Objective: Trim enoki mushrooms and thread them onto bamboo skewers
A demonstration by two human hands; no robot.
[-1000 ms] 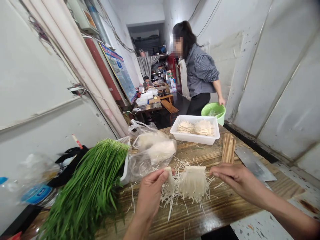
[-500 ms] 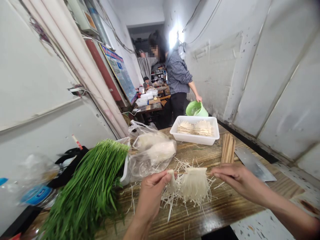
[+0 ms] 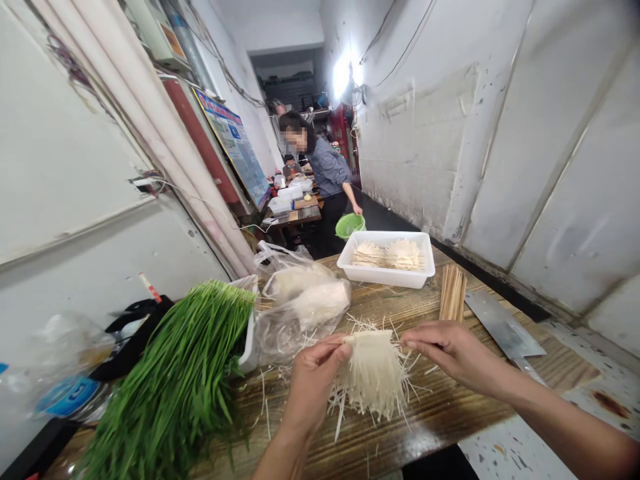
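My left hand [image 3: 313,380] pinches the left end of a thin wooden skewer threaded with a fan of white enoki mushrooms [image 3: 374,373]. My right hand [image 3: 443,350] pinches the skewer's right end, so the mushrooms hang between both hands just above the wooden table [image 3: 450,413]. The strands are pressed together into one bunch. Loose white strands lie on the table beneath.
A big bunch of green chives [image 3: 180,380] lies at the left. A plastic bag of enoki [image 3: 305,303] sits behind my left hand. A white tray [image 3: 387,259] with skewered enoki, a bundle of skewers [image 3: 453,293] and a cleaver [image 3: 500,327] are on the right. A person with a green basin [image 3: 350,225] walks away.
My hands moved closer together, pushing the two enoki clumps into one bunch on the skewer. The person with the green basin walked further down the corridor.
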